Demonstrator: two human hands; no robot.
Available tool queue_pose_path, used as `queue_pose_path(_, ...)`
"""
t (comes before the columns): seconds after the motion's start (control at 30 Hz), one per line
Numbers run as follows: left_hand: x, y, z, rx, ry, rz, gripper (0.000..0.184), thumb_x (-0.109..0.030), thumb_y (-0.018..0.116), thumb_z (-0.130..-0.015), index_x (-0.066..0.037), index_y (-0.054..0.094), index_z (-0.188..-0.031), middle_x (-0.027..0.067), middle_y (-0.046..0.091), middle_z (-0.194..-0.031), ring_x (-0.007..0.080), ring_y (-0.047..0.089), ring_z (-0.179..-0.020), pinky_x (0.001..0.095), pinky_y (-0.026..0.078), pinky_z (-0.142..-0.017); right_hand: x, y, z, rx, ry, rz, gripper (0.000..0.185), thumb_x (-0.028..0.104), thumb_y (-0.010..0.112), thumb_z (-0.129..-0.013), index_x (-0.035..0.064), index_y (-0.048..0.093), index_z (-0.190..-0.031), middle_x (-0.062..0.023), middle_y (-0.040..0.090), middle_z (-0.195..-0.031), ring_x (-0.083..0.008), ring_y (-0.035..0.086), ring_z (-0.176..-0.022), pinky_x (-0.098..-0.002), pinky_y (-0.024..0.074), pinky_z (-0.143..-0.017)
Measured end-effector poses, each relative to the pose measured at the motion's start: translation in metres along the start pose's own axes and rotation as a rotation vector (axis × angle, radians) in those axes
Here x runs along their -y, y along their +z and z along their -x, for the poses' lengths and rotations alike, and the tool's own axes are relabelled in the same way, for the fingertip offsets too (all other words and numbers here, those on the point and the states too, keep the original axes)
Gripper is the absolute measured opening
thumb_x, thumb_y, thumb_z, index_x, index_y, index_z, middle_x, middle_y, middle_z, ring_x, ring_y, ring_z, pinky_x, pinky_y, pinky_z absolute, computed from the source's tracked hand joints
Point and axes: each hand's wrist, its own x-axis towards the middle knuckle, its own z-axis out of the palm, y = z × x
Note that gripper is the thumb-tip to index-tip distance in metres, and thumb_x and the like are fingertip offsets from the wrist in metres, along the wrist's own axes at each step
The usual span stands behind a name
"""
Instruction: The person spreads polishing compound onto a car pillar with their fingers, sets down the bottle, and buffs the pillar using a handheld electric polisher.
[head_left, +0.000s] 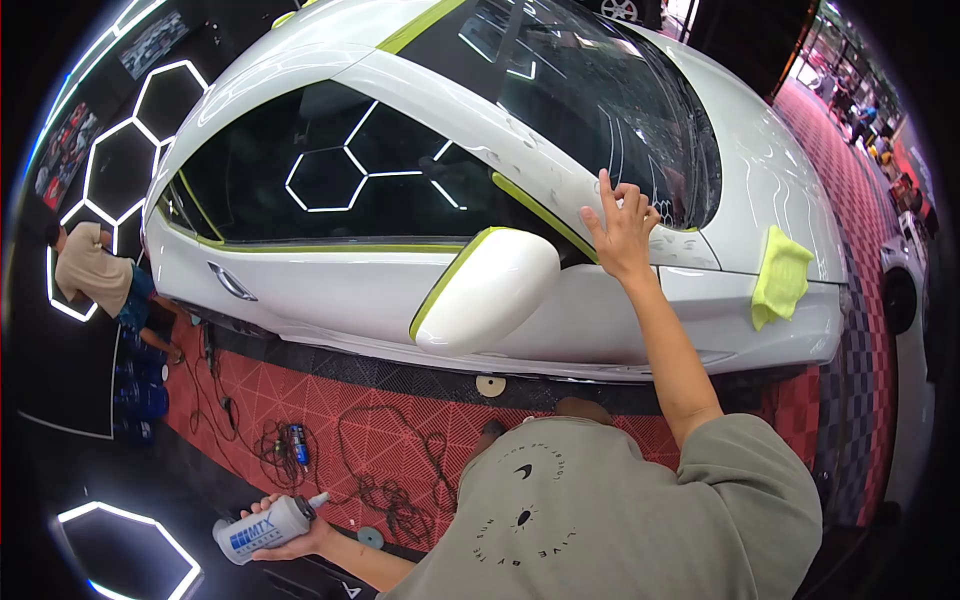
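Note:
My left hand [305,541], low on the left, is wrapped round a grey squeeze bottle [262,530] with a nozzle tip and blue "MTX" lettering. The bottle is tilted, its nozzle pointing up and to the right. My right hand [625,232] reaches to the white car [590,310], at the base of the windshield pillar. Its index finger is stretched out and the other fingers are bent but apart, with nothing in them. Small smudges or drops dot the pillar [530,145] beside the hand. Whether the fingertips touch the paint I cannot tell.
Yellow-green tape [455,275] edges the side mirror [495,290] and windows. A yellow-green cloth [782,278] lies on the front fender. Cables and a blue power tool [299,444] are on the red floor, near a round pad [491,386]. Another person [95,265] bends at the car's rear.

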Motion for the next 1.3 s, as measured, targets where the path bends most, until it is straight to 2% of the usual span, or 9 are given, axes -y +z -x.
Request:
queue_pose_path(0.23,0.012,0.004,-0.032,0.035,-0.087,-0.056,0.076,-0.068,0.049,-0.089,-0.003,0.046,-0.128,0.0099,0.054,-0.103,0.0236,0.056,-0.093,0.0396,0.051,-0.083,0.045,-0.006,-0.006,-0.005,0.127,0.107,0.066,0.054,0.045,-0.095,0.0069,0.046,-0.141,-0.0085,0.044,-0.109,-0.0254,0.040,-0.105,-0.0530,0.0249,-0.092)
queue_pose_path(0.4,0.022,0.013,-0.049,0.137,-0.137,0.041,0.076,-0.068,0.048,-0.090,-0.002,0.046,-0.127,0.0117,0.053,-0.100,0.0233,0.055,-0.094,0.0390,0.050,-0.087,0.083,0.009,-0.069,-0.086,-0.265,0.224,0.065,0.056,0.041,-0.096,0.0091,0.049,-0.140,-0.0067,0.047,-0.110,-0.0228,0.040,-0.105,-0.0485,0.0266,-0.091)
queue_pose_path(0.57,0.023,-0.008,-0.049,0.189,-0.197,0.146,0.073,-0.065,0.052,-0.089,-0.002,0.045,-0.126,0.0113,0.052,-0.101,0.0241,0.055,-0.095,0.0392,0.049,-0.090,0.091,-0.008,-0.082,0.045,-0.358,0.407,0.061,0.058,0.040,-0.096,0.0145,0.051,-0.138,-0.0055,0.049,-0.115,-0.0217,0.041,-0.107,-0.0478,0.0271,-0.089)
queue_pose_path(0.63,0.024,-0.020,-0.046,0.219,-0.220,0.138,0.072,-0.063,0.056,-0.088,-0.002,0.045,-0.126,0.0110,0.051,-0.104,0.0246,0.054,-0.097,0.0398,0.048,-0.091,0.099,-0.013,-0.093,-0.147,-0.426,0.386,0.060,0.058,0.041,-0.096,0.0167,0.052,-0.138,-0.0049,0.049,-0.116,-0.0216,0.041,-0.107,-0.0478,0.0271,-0.089)
queue_pose_path(0.77,0.027,-0.026,-0.046,0.140,-0.248,0.124,0.072,-0.063,0.055,-0.088,-0.002,0.046,-0.126,0.0108,0.052,-0.103,0.0254,0.055,-0.096,0.0399,0.048,-0.091,0.104,0.002,-0.124,-0.155,-0.522,0.453,0.053,0.056,0.035,-0.099,0.0256,0.050,-0.140,-0.0051,0.045,-0.115,-0.0200,0.039,-0.107,-0.0453,0.0247,-0.092)
queue_pose_path(0.9,0.022,-0.023,-0.049,0.057,-0.180,0.067,0.076,-0.069,0.049,-0.089,-0.002,0.046,-0.124,0.0114,0.053,-0.099,0.0245,0.055,-0.091,0.0383,0.051,-0.085,0.092,-0.011,-0.105,0.208,-0.518,0.519,0.054,0.057,0.032,-0.100,0.0271,0.046,-0.143,-0.0058,0.045,-0.115,-0.0189,0.038,-0.111,-0.0459,0.0234,-0.097)
queue_pose_path(1.1,0.016,-0.046,-0.049,0.004,-0.169,0.018,0.079,-0.069,0.049,-0.089,0.000,0.043,-0.126,0.0114,0.050,-0.101,0.0244,0.054,-0.093,0.0393,0.050,-0.085,0.077,-0.007,-0.106,0.059,-0.740,0.530,0.049,0.055,0.030,-0.101,0.0359,0.046,-0.143,-0.0054,0.046,-0.121,-0.0179,0.037,-0.113,-0.0443,0.0220,-0.099)
queue_pose_path(1.2,0.017,-0.050,-0.053,0.006,-0.159,0.069,0.080,-0.069,0.049,-0.089,0.001,0.041,-0.127,0.0115,0.049,-0.102,0.0243,0.054,-0.094,0.0390,0.050,-0.086,0.065,-0.015,-0.116,0.303,-0.817,0.613,0.050,0.054,0.031,-0.101,0.0355,0.041,-0.147,-0.0061,0.046,-0.122,-0.0169,0.037,-0.114,-0.0428,0.0209,-0.100)
queue_pose_path(1.3,0.018,-0.051,-0.049,-0.006,-0.154,0.063,0.079,-0.068,0.049,-0.089,0.001,0.042,-0.127,0.0120,0.049,-0.103,0.0241,0.053,-0.096,0.0389,0.049,-0.087,0.065,-0.029,-0.129,0.186,-0.537,0.469,0.051,0.053,0.033,-0.101,0.0336,0.040,-0.148,-0.0069,0.046,-0.119,-0.0176,0.038,-0.114,-0.0419,0.0206,-0.102)
